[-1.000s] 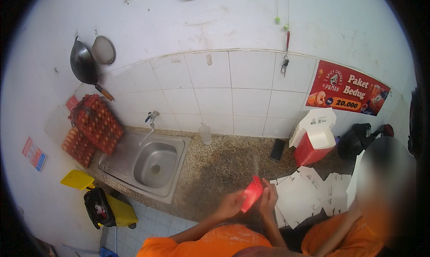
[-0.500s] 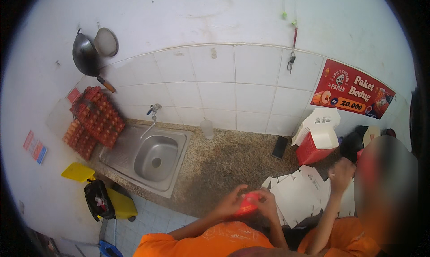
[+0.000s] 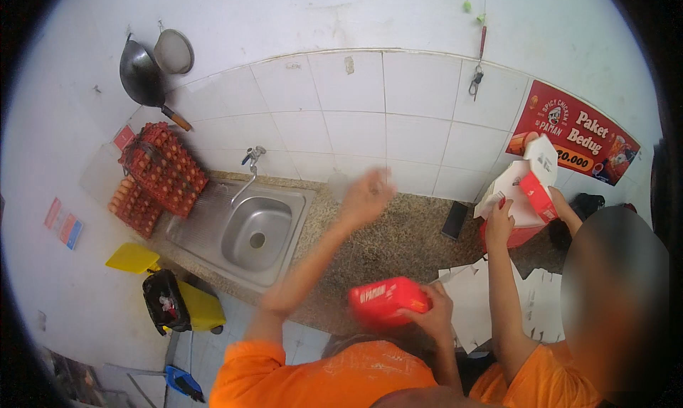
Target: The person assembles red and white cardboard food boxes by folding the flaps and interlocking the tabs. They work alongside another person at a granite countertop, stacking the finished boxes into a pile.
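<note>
My right hand [image 3: 435,314] grips a red folding carton box [image 3: 378,305] at its right end, above the near edge of the counter. My left hand [image 3: 368,196] is off the box and raised over the back of the counter, close to a clear cup [image 3: 338,186] by the wall. Motion smears its fingers, so I cannot make out whether they hold anything. White flat cartons [image 3: 469,305] lie spread out just right of my right hand.
A co-worker's hands [image 3: 500,226] hold another red and white carton [image 3: 538,196] by a carton stack [image 3: 514,236] at right. A phone [image 3: 454,220] lies on the counter. A steel sink [image 3: 260,230], egg trays [image 3: 167,170] and a yellow bin [image 3: 203,305] are on the left.
My left hand has left the red box and swung up toward the wall. The box, in my right hand, now shows larger. The co-worker's hands have brought a carton to the stack.
</note>
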A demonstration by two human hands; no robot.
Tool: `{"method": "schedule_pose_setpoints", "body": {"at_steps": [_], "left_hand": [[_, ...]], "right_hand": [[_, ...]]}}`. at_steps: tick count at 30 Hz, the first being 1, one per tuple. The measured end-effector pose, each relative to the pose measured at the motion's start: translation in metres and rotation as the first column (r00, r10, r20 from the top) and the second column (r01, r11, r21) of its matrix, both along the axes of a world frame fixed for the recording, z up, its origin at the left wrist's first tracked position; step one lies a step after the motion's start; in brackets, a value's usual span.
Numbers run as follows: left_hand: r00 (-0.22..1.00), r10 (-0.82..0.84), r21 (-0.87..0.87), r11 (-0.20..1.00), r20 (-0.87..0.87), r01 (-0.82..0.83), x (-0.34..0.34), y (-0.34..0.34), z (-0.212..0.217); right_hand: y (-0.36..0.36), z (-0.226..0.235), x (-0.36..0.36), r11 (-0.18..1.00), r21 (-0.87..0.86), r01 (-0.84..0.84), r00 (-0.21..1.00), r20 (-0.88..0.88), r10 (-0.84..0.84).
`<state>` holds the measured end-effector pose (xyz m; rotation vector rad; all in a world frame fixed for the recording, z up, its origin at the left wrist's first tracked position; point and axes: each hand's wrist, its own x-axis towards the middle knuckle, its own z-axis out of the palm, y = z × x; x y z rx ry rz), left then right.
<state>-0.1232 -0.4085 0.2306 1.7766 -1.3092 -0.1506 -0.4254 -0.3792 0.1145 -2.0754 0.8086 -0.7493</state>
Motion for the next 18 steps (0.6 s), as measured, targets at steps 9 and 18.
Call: {"method": "schedule_pose_setpoints", "body": {"at_steps": [9,18], "left_hand": [[0.880,-0.317,-0.705,0.708,-0.355,-0.029,0.172,-0.186,0.285],[0.898,-0.188,-0.716,0.676,-0.397,-0.175,0.159,-0.189,0.295]], "right_hand": [[-0.009,-0.023,-0.040,0.953,0.195,0.233,0.946,0.183,-0.269],[-0.002,-0.032,-0.032,0.910,0.312,0.274,0.913,0.214,-0.348]]}}
